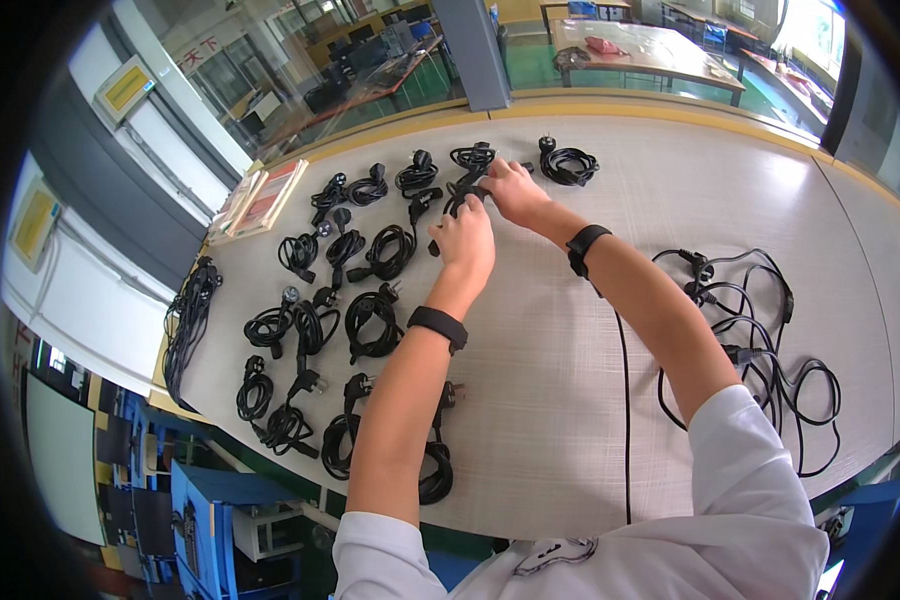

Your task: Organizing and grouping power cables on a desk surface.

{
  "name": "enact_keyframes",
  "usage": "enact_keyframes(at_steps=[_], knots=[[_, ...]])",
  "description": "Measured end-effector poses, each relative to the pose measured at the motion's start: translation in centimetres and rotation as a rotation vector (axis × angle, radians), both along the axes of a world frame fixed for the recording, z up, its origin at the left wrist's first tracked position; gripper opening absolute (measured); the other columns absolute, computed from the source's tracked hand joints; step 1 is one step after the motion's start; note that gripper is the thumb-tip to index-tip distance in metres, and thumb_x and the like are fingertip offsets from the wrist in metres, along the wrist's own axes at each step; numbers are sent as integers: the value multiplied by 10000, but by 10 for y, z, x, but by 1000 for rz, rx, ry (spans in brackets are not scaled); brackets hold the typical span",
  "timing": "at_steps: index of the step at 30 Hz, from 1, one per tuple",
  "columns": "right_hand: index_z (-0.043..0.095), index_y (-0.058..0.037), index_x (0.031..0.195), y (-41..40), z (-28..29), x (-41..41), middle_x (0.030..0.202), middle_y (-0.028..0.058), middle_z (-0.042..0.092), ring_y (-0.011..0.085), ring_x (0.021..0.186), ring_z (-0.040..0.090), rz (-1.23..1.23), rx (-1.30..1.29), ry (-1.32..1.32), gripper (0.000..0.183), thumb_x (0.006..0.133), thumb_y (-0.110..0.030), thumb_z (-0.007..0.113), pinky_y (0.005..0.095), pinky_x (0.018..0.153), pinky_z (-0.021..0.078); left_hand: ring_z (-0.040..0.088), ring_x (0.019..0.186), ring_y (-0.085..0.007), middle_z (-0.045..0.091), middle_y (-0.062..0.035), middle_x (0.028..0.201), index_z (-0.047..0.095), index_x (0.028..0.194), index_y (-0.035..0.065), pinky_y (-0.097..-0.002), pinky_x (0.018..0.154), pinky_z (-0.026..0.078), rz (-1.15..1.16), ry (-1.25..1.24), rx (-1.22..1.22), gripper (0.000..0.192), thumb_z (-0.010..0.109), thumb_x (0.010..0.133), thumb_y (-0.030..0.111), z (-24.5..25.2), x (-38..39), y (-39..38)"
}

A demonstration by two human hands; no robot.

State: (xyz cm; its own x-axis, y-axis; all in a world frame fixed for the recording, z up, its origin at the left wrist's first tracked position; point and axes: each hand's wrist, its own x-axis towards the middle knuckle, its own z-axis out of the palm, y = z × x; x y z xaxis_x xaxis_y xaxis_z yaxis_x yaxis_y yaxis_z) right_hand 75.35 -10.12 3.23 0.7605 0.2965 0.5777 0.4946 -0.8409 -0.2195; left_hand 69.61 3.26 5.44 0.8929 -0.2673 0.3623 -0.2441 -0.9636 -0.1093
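Both of my hands are at one black coiled power cord on the far middle part of the table. My left hand grips the near side of this coil, and a dark cord end pokes out left of the fingers. My right hand pinches the cord at its far right side, the fingertips partly hiding it. Just beyond lies another coiled cord. To the right of my right hand rests a coiled cord with a two-pin plug. A bundled cord sits left of my left hand.
Several more coiled cords lie in rough rows at left. A loose tangle of cords spreads at right, and a single thin cable runs to the near edge. Long cables and booklets lie along the left edge. Glass panes border the far side.
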Motion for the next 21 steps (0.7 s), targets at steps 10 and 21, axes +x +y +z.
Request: enact_keyframes(at_steps=[10, 21], knots=[[662, -152, 1022, -8, -11, 20, 1077, 93, 587, 279, 1044, 521, -52, -252, 141, 318, 719, -71, 611, 382, 909, 383, 507, 1040, -274, 575, -96, 1125, 425, 1277, 20, -466, 804, 379, 22, 124, 317, 560, 602, 779, 207, -24, -11, -17], [527, -164, 1238, 3, -5, 4, 1241, 108, 535, 307, 1177, 452, 98, -56, 235, 472, 774, -87, 567, 412, 983, 336, 361, 1202, -315, 273, -197, 1421, 449, 1293, 54, -440, 961, 326, 53, 59, 123, 557, 599, 779, 211, -22, 11, 7]])
